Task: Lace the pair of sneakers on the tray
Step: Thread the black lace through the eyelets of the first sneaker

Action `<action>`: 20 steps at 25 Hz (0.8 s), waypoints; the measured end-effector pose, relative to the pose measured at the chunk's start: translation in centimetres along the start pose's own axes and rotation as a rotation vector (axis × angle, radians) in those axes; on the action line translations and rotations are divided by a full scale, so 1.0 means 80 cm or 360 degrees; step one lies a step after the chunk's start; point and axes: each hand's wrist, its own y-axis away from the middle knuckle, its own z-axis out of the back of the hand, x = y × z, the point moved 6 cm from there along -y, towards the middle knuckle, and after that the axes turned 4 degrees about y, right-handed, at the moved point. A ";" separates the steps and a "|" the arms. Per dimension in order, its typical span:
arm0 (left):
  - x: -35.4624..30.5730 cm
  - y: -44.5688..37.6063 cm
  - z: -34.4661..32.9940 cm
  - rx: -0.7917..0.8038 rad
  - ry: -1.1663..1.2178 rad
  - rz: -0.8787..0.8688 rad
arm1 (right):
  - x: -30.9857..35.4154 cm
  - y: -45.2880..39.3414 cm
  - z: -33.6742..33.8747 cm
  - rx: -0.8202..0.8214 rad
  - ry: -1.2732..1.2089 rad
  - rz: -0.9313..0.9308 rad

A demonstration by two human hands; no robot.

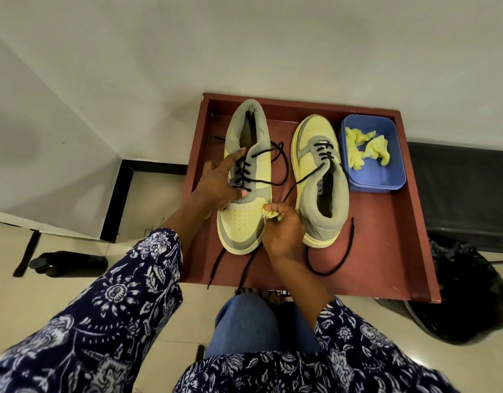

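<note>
head view: dark red flat tray point(392, 251) with low rim, two yellow-grey sneakers on it, black round laces. left sneaker point(246, 194) toe toward person, perforated toe; right sneaker point(319, 177) heel toward person. left hand point(216, 185) grips left sneaker's side, thumb on laces point(273, 165). right hand point(284, 231) between the sneakers, pinching crumpled yellow paper point(271, 214). blue plastic tub point(372, 177) holds more paper.

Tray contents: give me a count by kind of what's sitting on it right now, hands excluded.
On the red tray:
Sneakers: 2, the left sneaker and the right sneaker
Black laces: 2, left lace, right lace
Blue tub: 1
Yellow crumpled wads in the tub: cannot count apart
Total: 5, wads left out
</note>
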 end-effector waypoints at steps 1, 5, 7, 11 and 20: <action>0.000 0.000 0.001 -0.0004 0.0005 0.0000 | 0.001 -0.002 -0.001 -0.0012 0.0012 0.0002; -0.002 0.003 0.003 -0.0011 0.0009 -0.0002 | 0.013 -0.015 -0.003 -0.0072 0.0041 0.0011; -0.003 0.004 0.002 -0.0012 0.0001 -0.0002 | 0.021 -0.025 -0.002 -0.0078 0.0035 0.0002; -0.002 0.007 0.004 -0.0019 -0.0032 -0.0002 | 0.039 -0.037 -0.006 -0.0010 0.0066 0.0113; 0.015 0.025 0.014 0.0009 -0.0028 0.0059 | 0.037 -0.009 -0.016 0.0135 0.0121 0.0298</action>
